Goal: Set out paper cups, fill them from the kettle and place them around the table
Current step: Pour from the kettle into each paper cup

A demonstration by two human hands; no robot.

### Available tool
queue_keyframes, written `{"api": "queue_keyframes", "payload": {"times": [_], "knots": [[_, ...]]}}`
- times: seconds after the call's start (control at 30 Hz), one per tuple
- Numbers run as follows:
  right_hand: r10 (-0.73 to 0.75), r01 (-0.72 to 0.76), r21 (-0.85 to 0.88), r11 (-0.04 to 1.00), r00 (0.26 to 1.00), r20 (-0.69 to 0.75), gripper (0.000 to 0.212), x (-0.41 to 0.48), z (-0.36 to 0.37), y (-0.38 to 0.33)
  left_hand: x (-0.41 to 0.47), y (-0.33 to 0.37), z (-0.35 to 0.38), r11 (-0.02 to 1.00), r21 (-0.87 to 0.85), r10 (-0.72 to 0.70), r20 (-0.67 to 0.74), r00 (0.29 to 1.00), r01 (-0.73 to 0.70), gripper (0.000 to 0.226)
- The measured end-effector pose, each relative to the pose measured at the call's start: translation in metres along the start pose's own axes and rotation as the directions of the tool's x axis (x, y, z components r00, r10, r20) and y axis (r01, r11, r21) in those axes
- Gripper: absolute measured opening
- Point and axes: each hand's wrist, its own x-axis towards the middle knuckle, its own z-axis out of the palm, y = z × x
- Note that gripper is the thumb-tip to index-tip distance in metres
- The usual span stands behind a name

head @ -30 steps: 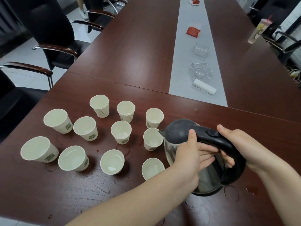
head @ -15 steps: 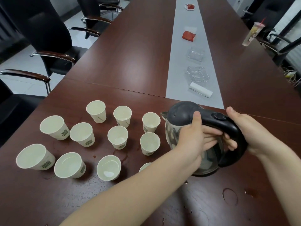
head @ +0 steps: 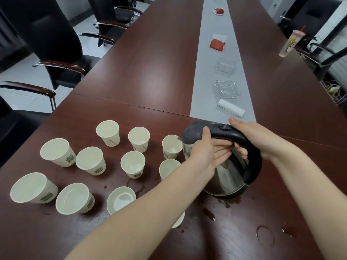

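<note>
A steel kettle (head: 228, 177) with a black lid and handle is tilted toward the cups, its spout at the rim of one paper cup (head: 171, 146). My right hand (head: 251, 136) grips the black handle from above. My left hand (head: 207, 150) presses flat against the kettle's side, thumb on the lid. Several white paper cups with green print stand in loose rows on the dark wooden table (head: 142, 72), such as one at the far left (head: 32, 187) and one near the front (head: 122, 200). My left forearm covers most of two cups.
Water spots and ring marks lie on the table near the kettle (head: 264, 235). A grey runner (head: 202, 87) holds two glass ashtrays (head: 227, 89), a white roll (head: 231, 107) and red packets (head: 217, 44). A plastic drink cup (head: 292, 43) stands at the right edge. Black chairs (head: 52, 44) line the left side.
The kettle has risen and travelled away from me, from beside the front cups to the back row, and now tilts with its spout at a cup there. Both hands stayed on it.
</note>
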Motion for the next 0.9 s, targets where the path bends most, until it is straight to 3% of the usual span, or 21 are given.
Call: {"api": "queue_keyframes", "payload": {"times": [0.9], "knots": [[0.058, -0.043, -0.187, 0.981, 0.996, 0.072, 0.066, 0.022, 0.011, -0.024, 0.016, 0.006, -0.015, 0.99, -0.125, -0.069, -0.031, 0.997, 0.065, 0.069]]}}
